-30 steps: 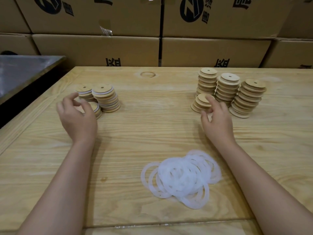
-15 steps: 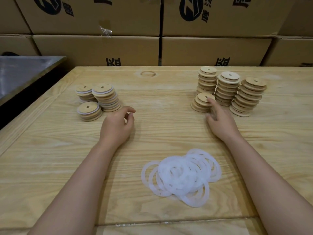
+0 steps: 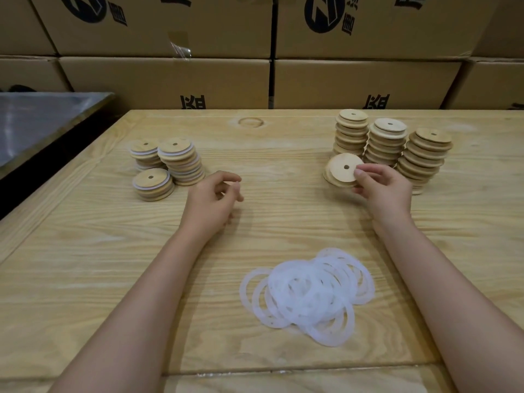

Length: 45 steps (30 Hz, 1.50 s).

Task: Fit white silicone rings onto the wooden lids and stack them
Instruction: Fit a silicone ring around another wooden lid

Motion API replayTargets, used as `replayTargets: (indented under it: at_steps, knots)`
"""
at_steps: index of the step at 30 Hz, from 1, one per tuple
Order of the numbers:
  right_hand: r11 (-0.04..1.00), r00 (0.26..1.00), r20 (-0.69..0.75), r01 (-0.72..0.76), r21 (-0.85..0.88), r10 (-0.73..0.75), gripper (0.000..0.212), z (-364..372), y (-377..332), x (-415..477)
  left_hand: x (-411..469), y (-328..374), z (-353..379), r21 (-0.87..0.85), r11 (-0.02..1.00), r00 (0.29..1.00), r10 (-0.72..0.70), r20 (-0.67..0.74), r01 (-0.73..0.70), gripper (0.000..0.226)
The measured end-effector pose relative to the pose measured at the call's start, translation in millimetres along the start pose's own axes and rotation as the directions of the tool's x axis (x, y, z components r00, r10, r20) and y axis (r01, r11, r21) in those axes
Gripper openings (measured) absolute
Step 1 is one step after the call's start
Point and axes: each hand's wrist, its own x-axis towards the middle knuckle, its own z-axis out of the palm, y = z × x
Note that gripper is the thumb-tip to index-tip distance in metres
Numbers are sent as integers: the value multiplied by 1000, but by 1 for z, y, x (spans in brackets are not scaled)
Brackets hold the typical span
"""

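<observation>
1. Wooden lid (image 3: 344, 167) stood tilted right of centre in the frame, its flat face and small centre hole turned toward the camera, over a short stack (image 3: 336, 181) of bare lids. Whether it touched that stack could not be told.
2. The right hand (image 3: 382, 188) pinched the lid at its right rim, thumb on the face and fingers curled behind.
3. The left hand (image 3: 212, 199) hovered left of centre, fingers loosely curled and holding nothing.
4. White silicone rings (image 3: 307, 293) lay flat in an overlapping heap at lower centre, between the two forearms and below both hands in the frame. The lid sat up and right of the heap, so the free left hand looked likelier to fetch a ring.
5. Bare table (image 3: 85, 265) lay open between heap and hands. Taller bare stacks (image 3: 385, 143) crowded just behind the right hand, a likely knock risk, while the ringed stacks (image 3: 170, 163) stood at middle left, near the left hand.
</observation>
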Motion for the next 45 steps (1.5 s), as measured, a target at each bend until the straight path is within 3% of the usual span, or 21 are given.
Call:
replayTargets:
  at_steps: [3,7,11,15,17,20,21,26,28,34,39,45]
  knots:
    - [999,965,261,7,51,-20,18,18,-12,-23,-7,14,17,-277,949,972,-95,214,153,25]
    - [1000,845,533,-23,-19,29,28,38,-17,-55,-17,21,34,-348,918,916,-39,400,191,15]
    - [989,819,562,-42,-139,114,28,42,-18,-63,-16,18,31,-332,913,909,-87,406,236,19]
    - [836,829,559,294,-463,18,18,40,-17,-63,-13,15,29,-316,914,910,-116,398,255,18]
    - [789,741,665,351,-505,95,20,35,-22,-63,-12,14,29,-312,915,911,-121,395,257,15]
    - [739,449,817,395,-545,362,17,27,-33,-65,-11,13,28,-329,900,901,-135,412,285,12]
    - [720,383,827,419,-553,412,16,26,-34,-66,-11,14,28,-332,897,897,-136,421,292,13]
    - [712,307,849,462,-529,431,10,27,-34,-70,-12,16,27,-332,893,883,-134,450,305,14]
    - [747,320,856,424,-512,405,9,27,-33,-70,-11,16,27,-331,893,883,-134,451,305,16]
    - [860,446,857,297,-415,259,7,25,-28,-64,-11,14,24,-327,899,869,-105,484,291,16]
    - [967,664,743,125,-223,85,10,32,-21,-63,-11,15,18,-356,880,836,-79,543,315,23]
    - [969,859,511,150,-197,-29,11,45,-10,-67,-12,17,16,-363,869,816,-76,573,336,23]
